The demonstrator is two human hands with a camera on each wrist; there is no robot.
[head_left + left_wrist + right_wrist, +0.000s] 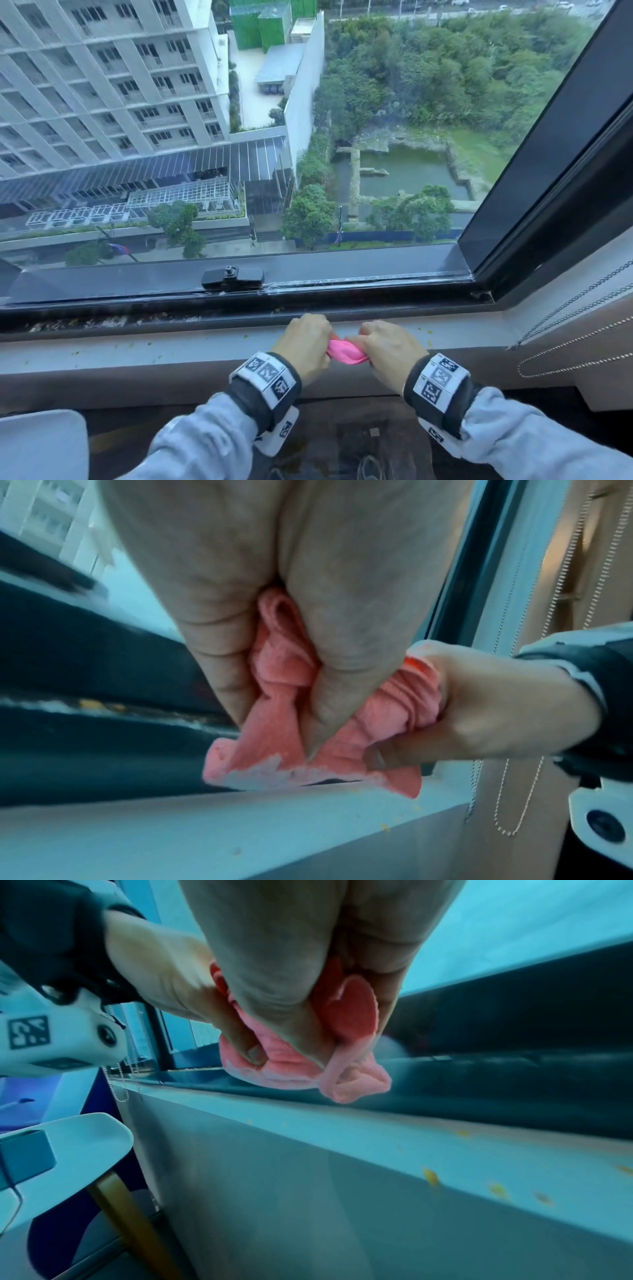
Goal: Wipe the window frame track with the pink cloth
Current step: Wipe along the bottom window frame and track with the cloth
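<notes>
The pink cloth (346, 353) is bunched up between my two hands, just above the white sill (137, 351). My left hand (308, 337) grips its left end, with fingers and thumb curled round the folds (284, 718). My right hand (385, 342) grips the right end (346, 1053). The dark window frame track (137, 317) runs just beyond my knuckles, with pale debris lying in its left part. A corner of the cloth hangs down close to the track's near edge (514, 1085).
A black window latch (233, 278) sits on the sash beyond the track. Blind bead chains (568, 305) hang at the right. Small yellow crumbs dot the sill (430, 1176). A white chair (41, 442) stands low at the left.
</notes>
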